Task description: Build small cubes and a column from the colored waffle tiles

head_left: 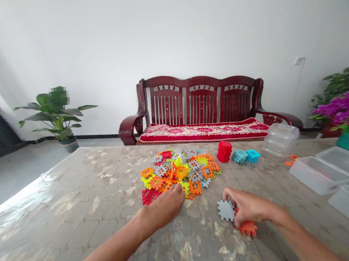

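Note:
My right hand (pixel 248 208) is closed around the edge of a grey square interlocking tile (pixel 225 210) with notched sides, low over the table. Orange interlocking tiles (pixel 249 228) show beneath that hand; whether it also grips them I cannot tell. At the near edge of a mixed pile of interlocking tiles (pixel 163 171), my left hand (pixel 174 199) has its fingers curled in. It touches or nearly touches a yellow-green tile (pixel 185 187), and its fingertips are mostly hidden. The pile holds orange, grey, yellow-green and red pieces, many with window-like openings.
Behind my right hand stand a red tile stack (pixel 224 152) and blue tile stacks (pixel 239 156). Clear plastic boxes (pixel 318 173) line the right side, near loose orange pieces (pixel 291 160). A wooden bench (pixel 202 98) stands beyond the patterned table (pixel 87 222).

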Demonstrator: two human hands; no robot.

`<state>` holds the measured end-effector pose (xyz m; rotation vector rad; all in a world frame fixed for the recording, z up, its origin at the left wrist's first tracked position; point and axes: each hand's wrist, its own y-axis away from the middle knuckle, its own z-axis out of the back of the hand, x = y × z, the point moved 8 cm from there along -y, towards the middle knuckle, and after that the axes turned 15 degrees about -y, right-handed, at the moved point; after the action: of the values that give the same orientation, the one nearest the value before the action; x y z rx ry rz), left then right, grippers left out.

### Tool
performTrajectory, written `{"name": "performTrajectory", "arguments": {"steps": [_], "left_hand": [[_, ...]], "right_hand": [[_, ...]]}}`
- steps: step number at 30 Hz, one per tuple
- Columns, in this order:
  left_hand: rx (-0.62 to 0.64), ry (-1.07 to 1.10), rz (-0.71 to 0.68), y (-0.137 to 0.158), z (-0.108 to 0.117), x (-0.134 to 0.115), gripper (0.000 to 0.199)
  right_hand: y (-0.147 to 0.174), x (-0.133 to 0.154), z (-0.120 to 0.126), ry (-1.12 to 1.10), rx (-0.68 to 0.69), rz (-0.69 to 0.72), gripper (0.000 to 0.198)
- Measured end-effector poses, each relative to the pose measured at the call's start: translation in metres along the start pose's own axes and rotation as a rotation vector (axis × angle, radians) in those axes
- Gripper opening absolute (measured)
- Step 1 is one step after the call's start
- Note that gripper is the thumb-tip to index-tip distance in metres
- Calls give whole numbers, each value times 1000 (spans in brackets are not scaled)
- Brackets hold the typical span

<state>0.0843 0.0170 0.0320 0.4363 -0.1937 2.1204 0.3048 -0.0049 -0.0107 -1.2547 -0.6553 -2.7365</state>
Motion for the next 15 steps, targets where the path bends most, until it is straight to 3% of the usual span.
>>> {"name": "performTrajectory", "arguments": {"steps": [5, 12, 15], "left_hand": [[-38, 3, 6, 3, -5, -3, 21], [-78, -95, -38, -2, -13, -9, 17], [-54, -135, -41, 0, -8, -9, 17]], "right_hand": [[-16, -8, 1, -471, 74, 46, 47], [-63, 43, 48, -846, -249, 268, 51], [-87, 59, 65, -834, -385, 348, 51]]}}
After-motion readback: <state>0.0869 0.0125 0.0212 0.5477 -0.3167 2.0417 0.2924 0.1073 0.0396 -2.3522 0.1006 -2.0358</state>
